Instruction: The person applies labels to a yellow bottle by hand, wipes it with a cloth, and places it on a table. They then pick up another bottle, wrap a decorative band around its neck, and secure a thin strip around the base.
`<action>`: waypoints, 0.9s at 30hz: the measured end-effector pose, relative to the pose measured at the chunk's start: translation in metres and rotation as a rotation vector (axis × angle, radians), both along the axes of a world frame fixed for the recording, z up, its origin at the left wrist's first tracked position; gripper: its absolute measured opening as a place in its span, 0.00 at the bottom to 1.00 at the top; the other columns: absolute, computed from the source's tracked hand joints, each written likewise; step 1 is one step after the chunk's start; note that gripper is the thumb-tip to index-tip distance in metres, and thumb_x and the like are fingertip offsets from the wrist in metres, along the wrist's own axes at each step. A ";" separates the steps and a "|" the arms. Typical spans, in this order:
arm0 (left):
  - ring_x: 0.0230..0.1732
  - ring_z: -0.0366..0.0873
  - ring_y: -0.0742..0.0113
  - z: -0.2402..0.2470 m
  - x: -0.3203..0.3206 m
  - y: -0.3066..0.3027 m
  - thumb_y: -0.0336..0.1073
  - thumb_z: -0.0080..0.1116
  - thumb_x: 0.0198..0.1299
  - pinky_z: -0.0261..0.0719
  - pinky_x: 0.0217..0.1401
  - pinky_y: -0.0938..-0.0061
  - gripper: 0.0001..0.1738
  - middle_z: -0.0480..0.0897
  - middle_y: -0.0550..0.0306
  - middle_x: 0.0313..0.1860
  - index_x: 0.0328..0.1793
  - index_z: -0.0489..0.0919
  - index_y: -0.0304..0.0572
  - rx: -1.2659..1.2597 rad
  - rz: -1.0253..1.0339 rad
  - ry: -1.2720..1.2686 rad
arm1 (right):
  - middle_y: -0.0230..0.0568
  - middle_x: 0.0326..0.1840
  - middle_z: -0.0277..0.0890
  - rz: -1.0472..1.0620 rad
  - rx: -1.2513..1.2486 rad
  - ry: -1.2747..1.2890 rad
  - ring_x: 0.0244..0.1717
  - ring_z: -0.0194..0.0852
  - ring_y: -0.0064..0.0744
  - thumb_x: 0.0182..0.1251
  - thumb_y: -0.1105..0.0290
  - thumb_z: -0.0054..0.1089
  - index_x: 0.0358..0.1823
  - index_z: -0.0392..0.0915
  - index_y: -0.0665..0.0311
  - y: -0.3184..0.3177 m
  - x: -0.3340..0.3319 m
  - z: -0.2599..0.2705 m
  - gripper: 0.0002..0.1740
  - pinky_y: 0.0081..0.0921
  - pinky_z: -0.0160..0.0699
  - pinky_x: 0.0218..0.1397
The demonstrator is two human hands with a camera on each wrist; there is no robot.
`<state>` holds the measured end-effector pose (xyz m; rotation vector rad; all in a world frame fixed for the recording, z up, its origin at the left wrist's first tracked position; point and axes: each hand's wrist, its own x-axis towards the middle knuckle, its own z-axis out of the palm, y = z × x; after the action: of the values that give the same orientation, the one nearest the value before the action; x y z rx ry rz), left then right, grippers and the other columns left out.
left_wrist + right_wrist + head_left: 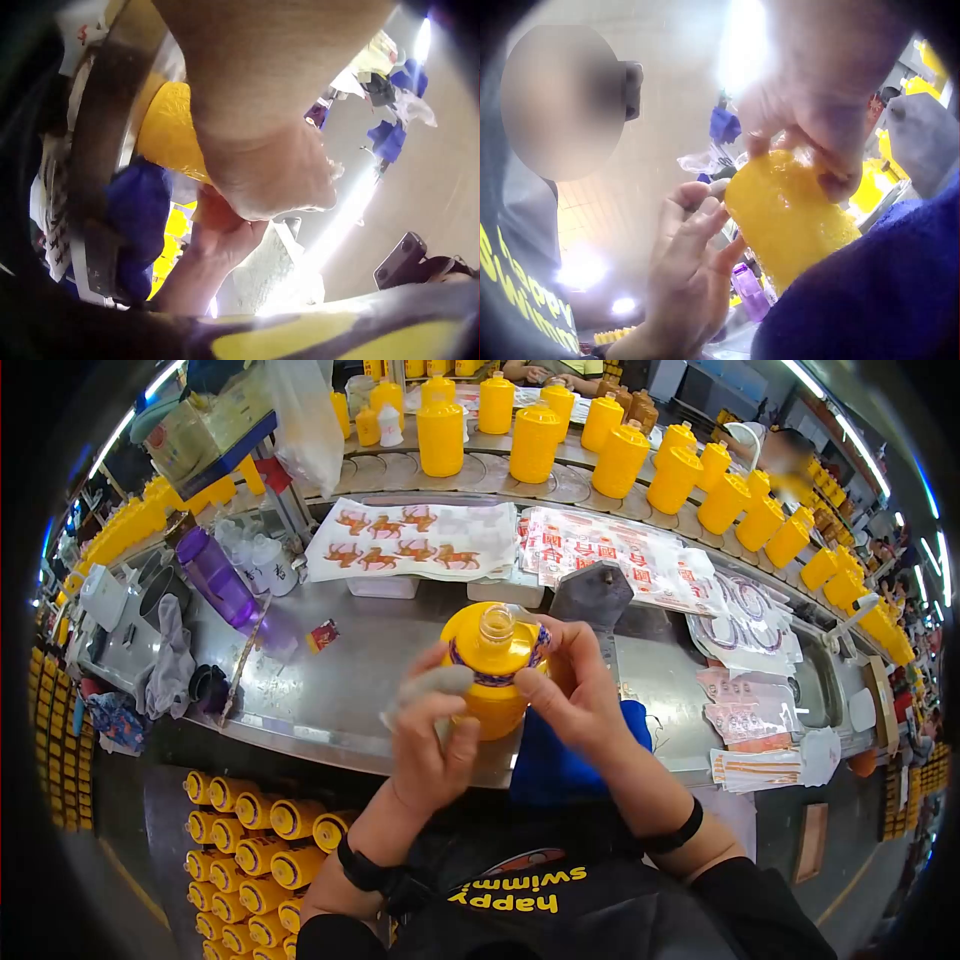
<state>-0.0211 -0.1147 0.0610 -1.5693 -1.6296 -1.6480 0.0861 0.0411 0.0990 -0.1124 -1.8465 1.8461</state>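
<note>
A yellow bottle [497,712] with a bare, shiny neck stands between both hands at the front of the metal table, a purple patterned band [490,681] round its shoulder. My right hand [580,695] grips the shoulder on the right, thumb on the near side and fingers behind. On the other side is my left hand [430,735], blurred, its fingers loosely bent. A grey covering [440,682] on one of its fingers lies right at the bottle's side. In the right wrist view, the left hand [694,255] is beside the bottle's yellow wall [787,217].
A blue cloth [565,760] hangs at the table's front edge under the right forearm. Behind lie printed sheets [410,540] and a grey metal block [592,595]. A purple bottle [215,575] stands left. Yellow bottles [535,445] line the conveyor; several more fill a rack [255,850] below.
</note>
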 end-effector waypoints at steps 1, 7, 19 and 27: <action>0.72 0.60 0.43 0.000 -0.001 0.002 0.33 0.56 0.66 0.64 0.71 0.52 0.16 0.69 0.43 0.60 0.55 0.66 0.42 0.062 -0.041 -0.127 | 0.37 0.56 0.67 -0.091 0.098 -0.004 0.45 0.66 0.20 0.65 0.64 0.67 0.49 0.65 0.60 -0.005 -0.003 -0.006 0.20 0.18 0.68 0.48; 0.68 0.62 0.54 0.013 0.018 0.026 0.28 0.54 0.64 0.59 0.73 0.61 0.19 0.64 0.46 0.58 0.57 0.61 0.38 0.196 0.008 -0.401 | 0.36 0.58 0.67 -0.028 0.192 0.008 0.35 0.59 0.14 0.62 0.61 0.69 0.44 0.68 0.59 0.008 -0.006 0.002 0.19 0.15 0.64 0.33; 0.63 0.63 0.58 0.016 0.023 0.031 0.24 0.53 0.57 0.59 0.71 0.65 0.23 0.63 0.42 0.59 0.57 0.59 0.38 0.209 0.011 -0.519 | 0.39 0.61 0.63 0.162 -0.139 0.013 0.64 0.61 0.23 0.67 0.73 0.61 0.47 0.65 0.61 0.016 -0.009 0.010 0.13 0.23 0.62 0.68; 0.70 0.59 0.59 0.020 -0.016 0.022 0.22 0.50 0.55 0.54 0.76 0.60 0.27 0.62 0.45 0.61 0.62 0.58 0.40 0.216 -0.434 -0.797 | 0.34 0.49 0.60 -0.143 0.281 -0.011 0.40 0.60 0.16 0.63 0.69 0.67 0.46 0.68 0.59 -0.006 0.001 0.007 0.16 0.13 0.64 0.31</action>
<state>-0.0372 -0.0922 0.0806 -1.2808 -1.3813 -2.8378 0.0872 0.0355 0.1058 -0.1508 -2.0288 1.4782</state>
